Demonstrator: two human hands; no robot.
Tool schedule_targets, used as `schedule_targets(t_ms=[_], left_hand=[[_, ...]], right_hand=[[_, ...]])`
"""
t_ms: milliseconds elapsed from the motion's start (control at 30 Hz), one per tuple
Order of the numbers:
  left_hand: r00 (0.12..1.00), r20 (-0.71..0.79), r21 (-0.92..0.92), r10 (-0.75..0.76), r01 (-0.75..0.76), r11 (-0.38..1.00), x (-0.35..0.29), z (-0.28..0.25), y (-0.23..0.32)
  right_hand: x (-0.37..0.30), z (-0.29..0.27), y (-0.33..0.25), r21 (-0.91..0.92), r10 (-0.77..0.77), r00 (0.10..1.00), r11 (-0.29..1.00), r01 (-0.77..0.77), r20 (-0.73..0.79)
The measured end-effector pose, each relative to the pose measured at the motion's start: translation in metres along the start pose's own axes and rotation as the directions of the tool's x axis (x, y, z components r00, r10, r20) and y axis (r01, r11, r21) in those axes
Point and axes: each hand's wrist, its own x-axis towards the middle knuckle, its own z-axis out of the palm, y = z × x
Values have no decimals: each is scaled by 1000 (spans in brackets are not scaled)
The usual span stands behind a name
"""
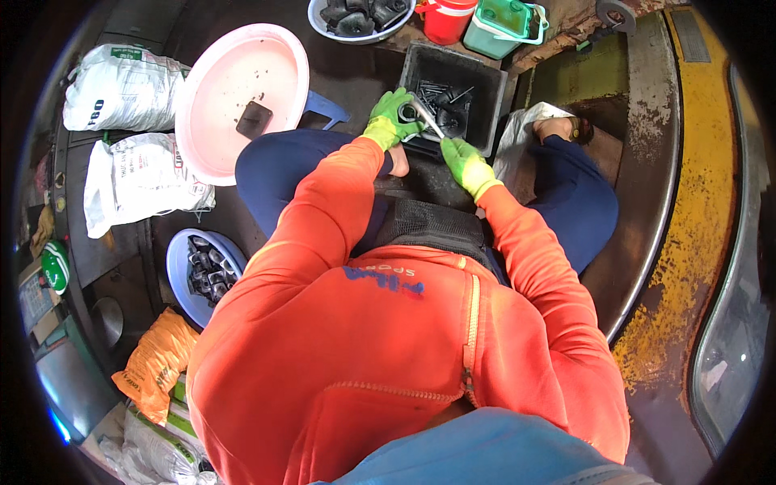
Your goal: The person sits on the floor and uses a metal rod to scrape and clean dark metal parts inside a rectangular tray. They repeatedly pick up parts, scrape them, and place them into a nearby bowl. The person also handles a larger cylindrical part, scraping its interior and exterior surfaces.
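Centrally, left hand (392,117): in a green-yellow glove, closed around a dark ring-like part (407,113) at the near-left corner of the black bin, probably to steady it.
Right hand (469,167): gloved alike, fingers wrapped around the lower end of a silvery tool (432,121), perhaps a wrench, which slants up and left to the part; the low grip likely gives leverage.
Seated legs: bent and spread in navy trousers, one either side of the bin, seemingly so that the work sits within reach of both arms.
Black bin (495,113): rectangular and open, on the floor in front of the person; thin dark rods and other dark pieces lie loose inside, near enough to catch or supply parts.
Pink basin (242,65): left of the bin, wide and shallow, with one flat dark piece and scattered crumbs; a blue stool (327,111) shows at its right edge, perhaps supporting it.
Lower-left blue basin (179,279): heaped with black moulded pieces.
Far blue basin (368,39): beyond the bin, filled with larger black curved pieces.
Beyond the bin's far edge: a red bucket (446,23), contents unclear, beside an open teal tub (482,42), greenish inside.
White sacks (125,89): two, bulging, left of the pink basin; contents hidden.
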Motion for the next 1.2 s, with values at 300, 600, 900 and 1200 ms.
schedule_targets(t_ms=[300, 600, 900, 1200], left_hand=[[964, -251, -601, -90, -82, 795, 129, -123, 39], [804, 329, 570, 495, -587, 575, 154, -28, 33], [787, 599, -596, 147, 316, 738, 98, 65, 98], [876, 228, -973, 425, 186, 138, 9, -14, 132]], right_hand=[[-69, -91, -38, 836, -19, 983, 523, 165, -182], [-66, -106, -30, 899, 260, 936, 424, 109, -236], [-52, -115, -12, 718, 164, 913, 675, 173, -374], [-62, -91, -14, -345, -454, 859, 866, 363, -237]])
